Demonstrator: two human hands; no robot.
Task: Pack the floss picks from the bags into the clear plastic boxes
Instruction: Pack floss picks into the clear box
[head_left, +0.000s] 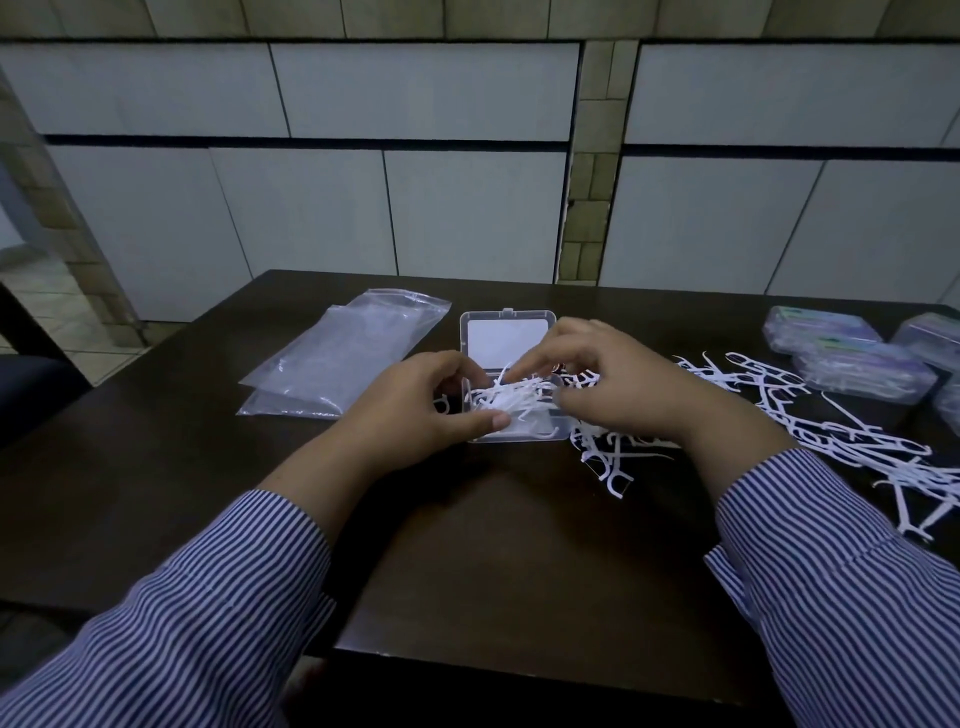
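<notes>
A clear plastic box (506, 332) lies open at the table's middle, lid tipped back, its tray heaped with white floss picks (511, 399). My left hand (428, 402) curls round the tray's left side, thumb along the front edge. My right hand (618, 379) reaches over the tray's right side with fingers bent down into the picks. A loose spread of floss picks (831, 436) runs from under my right hand to the right edge. Two flat clear bags (343, 353) lie left of the box.
Several closed clear boxes (852, 358) filled with picks are stacked at the back right. The dark table (493, 545) ends close to my body at the bottom. Striped sleeves cover both forearms. A tiled wall stands behind the table.
</notes>
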